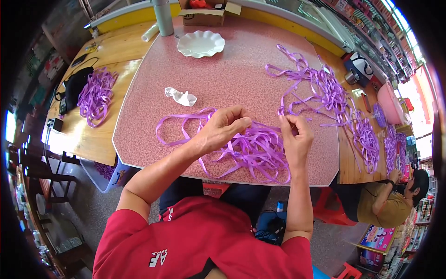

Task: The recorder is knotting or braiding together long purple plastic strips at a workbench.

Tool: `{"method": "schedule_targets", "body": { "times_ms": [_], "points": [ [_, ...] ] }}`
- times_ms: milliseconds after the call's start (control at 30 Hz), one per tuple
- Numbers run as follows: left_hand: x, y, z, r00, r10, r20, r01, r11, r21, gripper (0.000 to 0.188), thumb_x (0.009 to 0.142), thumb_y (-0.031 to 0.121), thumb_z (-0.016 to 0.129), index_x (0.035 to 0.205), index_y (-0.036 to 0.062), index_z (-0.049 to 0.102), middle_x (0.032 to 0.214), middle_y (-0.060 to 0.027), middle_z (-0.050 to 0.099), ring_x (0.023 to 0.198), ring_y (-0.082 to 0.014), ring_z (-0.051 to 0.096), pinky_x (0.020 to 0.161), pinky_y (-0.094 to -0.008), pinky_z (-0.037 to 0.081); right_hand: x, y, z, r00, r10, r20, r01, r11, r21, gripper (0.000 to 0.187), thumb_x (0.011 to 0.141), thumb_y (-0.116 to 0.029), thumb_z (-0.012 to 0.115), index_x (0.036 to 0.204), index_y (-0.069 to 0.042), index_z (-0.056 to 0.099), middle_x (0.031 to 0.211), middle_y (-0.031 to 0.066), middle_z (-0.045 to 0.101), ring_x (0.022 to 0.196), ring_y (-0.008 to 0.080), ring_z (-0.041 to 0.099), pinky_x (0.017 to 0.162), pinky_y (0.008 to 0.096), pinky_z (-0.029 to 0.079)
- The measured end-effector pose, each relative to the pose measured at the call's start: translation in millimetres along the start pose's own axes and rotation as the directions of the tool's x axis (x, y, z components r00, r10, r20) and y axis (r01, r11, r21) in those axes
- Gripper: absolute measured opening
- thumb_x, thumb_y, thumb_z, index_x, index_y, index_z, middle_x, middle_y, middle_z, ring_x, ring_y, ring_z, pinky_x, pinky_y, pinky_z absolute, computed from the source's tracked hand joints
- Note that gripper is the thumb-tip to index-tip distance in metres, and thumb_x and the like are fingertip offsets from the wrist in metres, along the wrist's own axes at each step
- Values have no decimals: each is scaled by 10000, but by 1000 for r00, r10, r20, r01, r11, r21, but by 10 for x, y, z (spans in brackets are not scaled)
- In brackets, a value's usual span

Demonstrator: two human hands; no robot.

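Purple ribbon [258, 145] should run flat and untwisted above the worktop [232, 79] between left hand [224, 126] and right hand [298, 138], whose fingers appear to pinch it.

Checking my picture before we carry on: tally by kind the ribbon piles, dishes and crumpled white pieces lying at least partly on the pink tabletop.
Purple ribbon piles: 2 (near pile, right pile)
Scalloped white dish: 1
Crumpled white piece: 1
Total: 4

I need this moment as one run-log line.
left hand: pinching purple ribbon | right hand: pinching purple ribbon | below: tangled ribbon pile | surface: pink tabletop | beyond: scalloped plate
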State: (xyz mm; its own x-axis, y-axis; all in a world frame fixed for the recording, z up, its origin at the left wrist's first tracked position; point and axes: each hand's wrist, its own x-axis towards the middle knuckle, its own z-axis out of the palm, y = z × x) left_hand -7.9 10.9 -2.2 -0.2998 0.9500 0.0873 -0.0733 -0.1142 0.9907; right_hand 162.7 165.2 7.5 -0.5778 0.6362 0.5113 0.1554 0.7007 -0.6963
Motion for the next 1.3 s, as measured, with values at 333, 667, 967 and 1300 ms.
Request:
{"method": "schedule_targets", "body": {
  "times_ms": [333, 667, 967, 1300],
  "points": [
    [1, 164, -21, 1000, 12, 8, -14, 924, 382, 229, 997, 229, 582, 974, 3, 618, 775, 42, 540, 742, -58, 497, 650, -248, 428, -116, -255, 288, 917, 83, 391, -324, 727, 605, 217, 955, -149, 671, 1110, 3, 682, 1042, 83, 702, 928, 141, 659, 832, 281, 528],
    [39, 32, 86, 996, 86, 25, -90, 939, 333, 509, 1063, 428, 419, 919, -24, 605, 711, 0, 509, 705, -95, 475, 627, -284, 423, -63, -314, 285, 955, -279, 106, 255, 948, 192, 107, 857, 8, 717, 961, -9, 696, 817, 85, 641, 679, 190, 622, 574, 308, 475],
    [-16, -101, 194, 986, 148, -79, -118, 946, 301, 380, 1072, 350, 438, 974, 5, 566, 799, -6, 496, 789, -97, 456, 676, -288, 408, -98, -265, 215, 967, -219, 133, 182, 953, 244, 107, 854, -10, 730, 959, -19, 713, 836, 69, 651, 699, 172, 623, 592, 288, 478],
    [-95, 6, 61, 994, 17, 105, 5, 978, -207, 202, 1009, 244, 591, 1049, 46, 589, 1020, -29, 613, 952, -118, 554, 912, -304, 443, -24, -224, 79, 885, 276, 376, -466, 530, 708, 134, 911, -36, 690, 1045, -46, 698, 761, -55, 607, 554, -14, 397, 469, 176, 261]
  ]
}}
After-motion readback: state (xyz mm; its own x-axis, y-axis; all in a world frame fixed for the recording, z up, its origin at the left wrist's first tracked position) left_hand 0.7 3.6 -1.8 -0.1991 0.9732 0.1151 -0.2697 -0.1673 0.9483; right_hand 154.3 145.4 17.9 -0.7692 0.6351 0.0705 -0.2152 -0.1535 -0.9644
